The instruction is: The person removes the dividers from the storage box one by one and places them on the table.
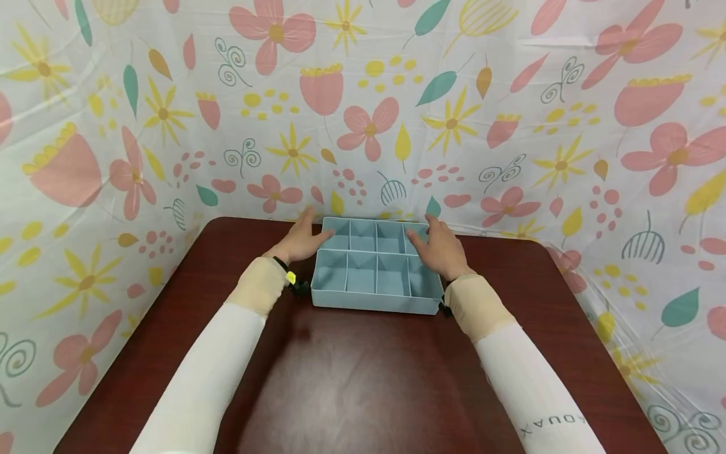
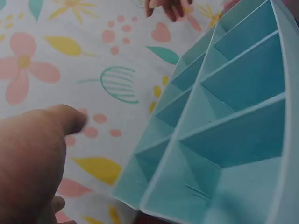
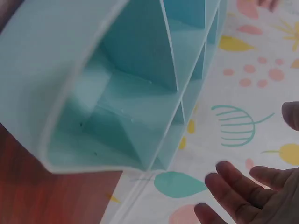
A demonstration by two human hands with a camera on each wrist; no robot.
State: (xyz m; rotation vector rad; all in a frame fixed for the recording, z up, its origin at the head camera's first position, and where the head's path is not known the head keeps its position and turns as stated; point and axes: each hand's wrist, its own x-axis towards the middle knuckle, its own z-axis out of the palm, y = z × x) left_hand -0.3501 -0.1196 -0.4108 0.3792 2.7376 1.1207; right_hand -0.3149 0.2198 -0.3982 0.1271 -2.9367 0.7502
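Observation:
A light blue divided tray point(image 1: 374, 301) lies near the far edge of the table, its two rows of compartments empty. By its left side is my left hand point(image 1: 300, 243), thumb reaching toward the rim and fingers pointing forward. My right hand point(image 1: 442, 250) is at the opposite side, with thumb and fingers spread apart around the far right corner. In the left wrist view, the thumb side of the left hand point(image 2: 30, 163) shows apart from the tray. The right wrist view has the right hand's fingers point(image 3: 243, 193) loosely extended beyond the tray's corner. Neither hand grips anything.
The dark red-brown table point(image 1: 363, 378) has a glossy top with rounded far corners. A white sheet point(image 1: 363, 170) printed with flowers and leaves hangs right behind the tray and along both sides. Straps with small dark devices point(image 1: 299, 288) sit at the wrists, beside the tray.

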